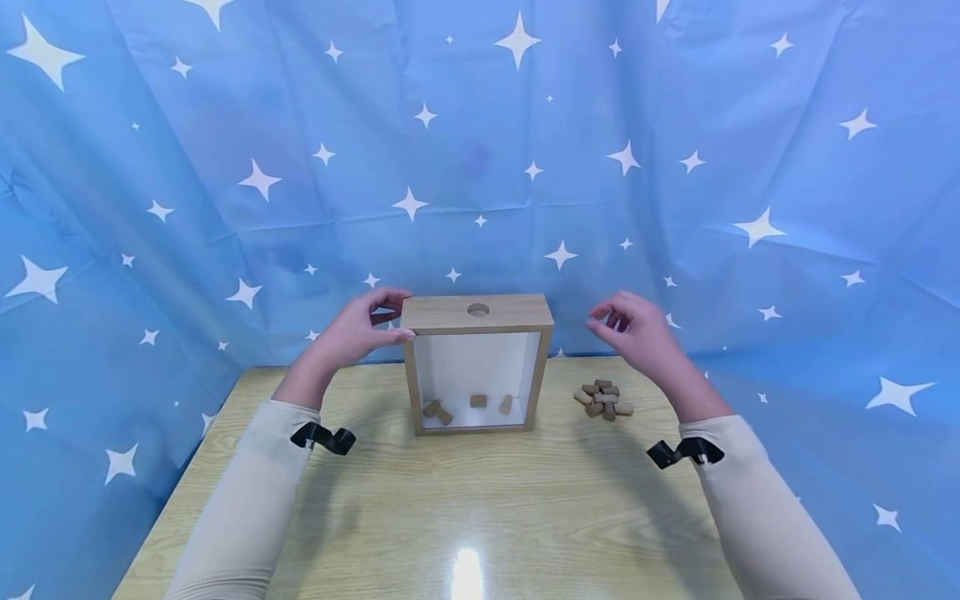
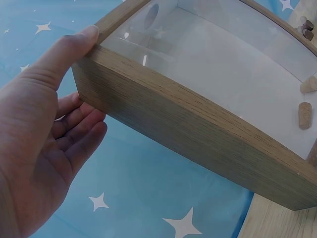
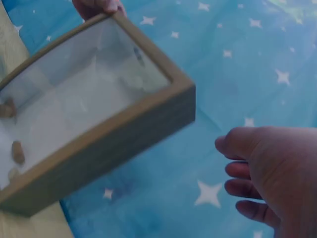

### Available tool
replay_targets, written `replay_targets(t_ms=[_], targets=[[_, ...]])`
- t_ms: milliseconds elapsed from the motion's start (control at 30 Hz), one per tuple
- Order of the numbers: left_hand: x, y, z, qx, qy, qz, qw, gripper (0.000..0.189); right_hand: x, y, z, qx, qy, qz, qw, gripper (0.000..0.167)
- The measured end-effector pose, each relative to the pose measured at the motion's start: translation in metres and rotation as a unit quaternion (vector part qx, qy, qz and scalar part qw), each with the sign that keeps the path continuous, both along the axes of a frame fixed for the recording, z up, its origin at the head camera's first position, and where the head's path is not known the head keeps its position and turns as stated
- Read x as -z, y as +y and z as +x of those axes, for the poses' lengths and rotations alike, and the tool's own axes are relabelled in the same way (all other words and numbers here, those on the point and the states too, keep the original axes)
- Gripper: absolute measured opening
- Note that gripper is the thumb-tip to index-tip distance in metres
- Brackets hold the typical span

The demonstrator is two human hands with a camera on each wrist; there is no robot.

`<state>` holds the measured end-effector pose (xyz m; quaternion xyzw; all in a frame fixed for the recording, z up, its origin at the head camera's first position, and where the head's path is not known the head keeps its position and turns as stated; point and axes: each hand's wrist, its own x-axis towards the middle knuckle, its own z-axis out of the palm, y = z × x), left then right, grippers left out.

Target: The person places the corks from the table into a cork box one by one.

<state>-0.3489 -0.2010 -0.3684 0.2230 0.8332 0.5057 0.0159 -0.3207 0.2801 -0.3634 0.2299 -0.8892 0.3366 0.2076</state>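
A shallow wooden shadow box (image 1: 517, 312) with a clear front stands upright on the table, a round hole (image 1: 477, 310) in its top. Several corks (image 1: 478, 401) lie inside at the bottom. My left hand (image 1: 356, 329) grips the box's upper left corner, thumb on the front edge; the fingers (image 2: 79, 121) reach behind it in the left wrist view. Off to the right of the box, my right hand (image 1: 636, 329) hangs in the air, its fingers loosely bent. No object shows in it in the right wrist view, where the box (image 3: 119, 134) is apart from it.
On the table (image 1: 480, 492), right of the box and below my right hand, lies a small pile of corks (image 1: 606, 399). A blue curtain (image 1: 480, 167) with white stars hangs close behind the table and along both sides.
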Motion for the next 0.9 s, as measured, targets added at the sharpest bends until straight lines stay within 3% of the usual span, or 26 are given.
replay_targets(t_ms=[300, 900], targets=[[0.002, -0.001, 0.000, -0.002, 0.003, -0.003, 1.0000, 0.074, 0.033, 0.036, 0.008, 0.041, -0.052, 0.013, 0.9977, 0.015], [0.001, -0.002, 0.000, -0.003, 0.009, -0.011, 0.9999, 0.076, 0.097, 0.078, 0.013, 0.076, -0.118, 0.034, 0.9896, 0.022]])
